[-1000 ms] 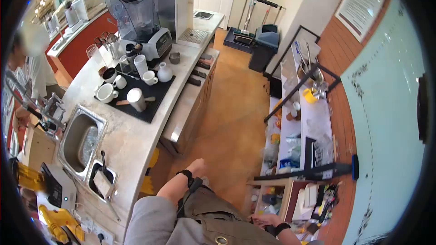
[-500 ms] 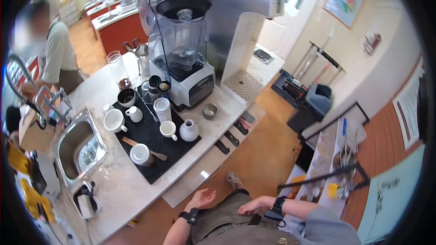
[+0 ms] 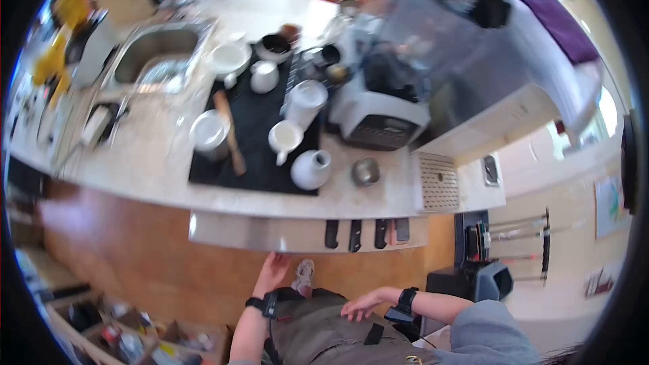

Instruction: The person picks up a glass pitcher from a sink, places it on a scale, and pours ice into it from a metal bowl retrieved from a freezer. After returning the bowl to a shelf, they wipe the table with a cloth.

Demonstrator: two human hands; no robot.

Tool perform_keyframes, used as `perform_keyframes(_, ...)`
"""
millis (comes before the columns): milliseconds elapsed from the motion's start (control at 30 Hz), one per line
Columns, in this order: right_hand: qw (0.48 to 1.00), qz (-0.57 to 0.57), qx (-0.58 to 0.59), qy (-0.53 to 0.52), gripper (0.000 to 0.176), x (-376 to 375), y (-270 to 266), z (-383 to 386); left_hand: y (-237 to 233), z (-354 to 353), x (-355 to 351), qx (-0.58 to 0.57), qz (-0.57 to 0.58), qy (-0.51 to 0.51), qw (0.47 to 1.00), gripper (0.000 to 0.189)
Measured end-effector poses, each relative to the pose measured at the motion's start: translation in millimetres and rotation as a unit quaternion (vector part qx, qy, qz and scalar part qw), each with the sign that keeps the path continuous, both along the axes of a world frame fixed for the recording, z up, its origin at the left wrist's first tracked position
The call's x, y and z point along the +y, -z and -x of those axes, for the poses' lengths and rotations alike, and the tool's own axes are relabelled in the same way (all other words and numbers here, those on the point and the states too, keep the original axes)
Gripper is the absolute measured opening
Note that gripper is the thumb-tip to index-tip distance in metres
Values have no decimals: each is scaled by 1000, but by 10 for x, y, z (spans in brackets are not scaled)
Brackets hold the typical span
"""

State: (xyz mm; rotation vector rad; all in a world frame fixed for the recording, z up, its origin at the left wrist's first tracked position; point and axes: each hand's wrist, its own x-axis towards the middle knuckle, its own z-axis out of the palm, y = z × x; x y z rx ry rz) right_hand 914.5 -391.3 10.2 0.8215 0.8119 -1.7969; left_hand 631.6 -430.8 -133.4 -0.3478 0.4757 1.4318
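My left hand [image 3: 273, 272] hangs just below the counter's lower shelf, its fingers apart and nothing in it. Over the apron [image 3: 318, 328], my right hand [image 3: 362, 304] is empty with its fingers loosely spread. Beyond them on the counter lies a black ribbed mat [image 3: 260, 155]. It bears a white lidded cup [image 3: 210, 132], a wooden spatula [image 3: 231, 135], a white mug [image 3: 285, 138], a round white bottle [image 3: 311, 169], a white tumbler [image 3: 307, 101] and a small white pitcher [image 3: 264, 76]. A small metal cup [image 3: 366, 172] stands right of the mat.
A blender [image 3: 385, 118] stands behind the metal cup, with a drip tray [image 3: 438, 179] to its right. Black-handled knives [image 3: 355, 235] sit along the counter's front. The sink [image 3: 157, 57] is at upper left. Open boxes [image 3: 142, 324] are at lower left; a grey bin [image 3: 492, 280] is at right.
The view has turned and tilted, so the counter now runs across the frame and boxes show at lower left. The person at upper left is no longer in clear view. Both hands remain empty.
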Motion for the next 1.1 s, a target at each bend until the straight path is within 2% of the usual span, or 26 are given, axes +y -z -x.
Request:
perform_keyframes(33, 1000, -12, 11, -15, 51, 37, 74, 57, 113, -75, 9, 33, 20, -41, 998, 16)
perform_keyframes(100, 999, -32, 27, -21, 46, 230, 15, 356, 412, -127, 31, -4, -12, -86, 996, 15)
perform_keyframes(200, 995, -54, 75, 26, 41, 404, 95, 814, 181, -256, 157, 3, 2, -166, 986, 8)
perform_keyframes(300, 989, -135, 59, 24, 39, 515, -15, 1263, -106, -234, 232, 4, 12, -218, 976, 8)
perform_keyframes(367, 986, -162, 40, 25, 36, 511, -109, 1449, 55, -322, 256, 31, 51, -222, 973, 15)
perform_keyframes(400, 981, -185, 28, 44, 33, 482, -100, 1458, -28, -331, 219, 84, 152, -195, 965, 22)
perform_keyframes(433, 976, -206, 17, 62, 30, 448, -66, 1460, -98, -323, 73, 73, 160, -205, 963, 22)
perform_keyframes(467, 978, -201, 8, 52, 30, 400, 0, 1408, -183, -284, -147, 127, 222, -142, 956, 27)
perform_keyframes(500, 972, -213, 2, 97, 27, 407, 89, 1320, -186, -277, -334, 177, 278, -76, 941, 32)
perform_keyframes(533, 963, -232, 0, 141, 25, 443, 194, 1284, -90, -316, -556, 165, 245, -120, 948, 31)
perform_keyframes(567, 963, -236, -5, 131, 25, 455, 300, 1286, 57, -383, -772, 155, 231, -159, 947, 31)
perform_keyframes(600, 960, -231, -24, 159, 24, 448, 428, 1281, 364, -512, -989, 146, 267, -155, 940, 31)
perform_keyframes(633, 955, -226, -44, 188, 23, 456, 600, 1265, 513, -562, -1186, 167, 247, -194, 935, 35)
perform_keyframes(667, 958, -204, -56, 195, 23, 490, 869, 1259, 567, -544, -1357, 140, 261, -168, 940, 37)
perform_keyframes(700, 956, -211, -70, 190, 23, 510, 1094, 1292, 973, -723, -1532, 167, 222, -187, 942, 37)
perform_keyframes(833, 952, -211, -82, 204, 26, 734, 2165, 1455, 1166, -713, -1809, 124, 178, -177, 960, 37)
perform_keyframes(900, 932, -200, -96, 286, 24, 1013, 2658, 1468, 1182, -723, -1824, 152, 191, -200, 949, 37)
perform_keyframes(967, 885, -181, -155, 399, 23, 1438, 3277, 1311, 1177, -671, -1853, 138, 195, -179, 954, 38)
perform_keyframes(1000, 885, -185, -155, 399, 23, 1557, 3445, 1376, 1195, -683, -1854, 151, 207, -175, 951, 39)
perform_keyframes(1067, 727, -303, -271, 554, 33, 1751, 3684, 1442, 1172, -691, -1857, 142, 213, -169, 952, 39)
perform_keyframes(1100, 726, -305, -272, 554, 33, 1901, 3844, 1379, 1152, -665, -1854, 130, 201, -178, 954, 40)
